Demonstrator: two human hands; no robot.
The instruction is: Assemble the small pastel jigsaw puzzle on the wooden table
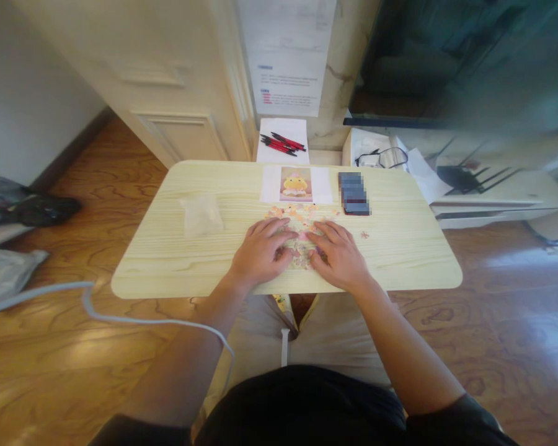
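On the small wooden-topped table (pixel 162 257), my left hand (pixel 263 251) rests palm down with its fingers stretched out. Opposite it, my right hand (pixel 337 251) lies the same way, fingers spread. Small colourful jigsaw puzzle pieces (pixel 301 253) are gathered between the two hands, and some are partly covered by the fingers. More loose pieces form a band just beyond the fingertips. A single piece (pixel 364 235) sits apart, to the right of my right hand. Behind the pieces lies a sheet with a picture of a yellow chick-like figure (pixel 296 184).
A phone (pixel 354 193) lies at the table's back right, and a clear plastic bag (pixel 202 215) on the left. Red-and-black pens (pixel 283 144) rest on paper beyond the far edge. A white cable (pixel 158 321) crosses over my left forearm. A router (pixel 465 176) stands at right.
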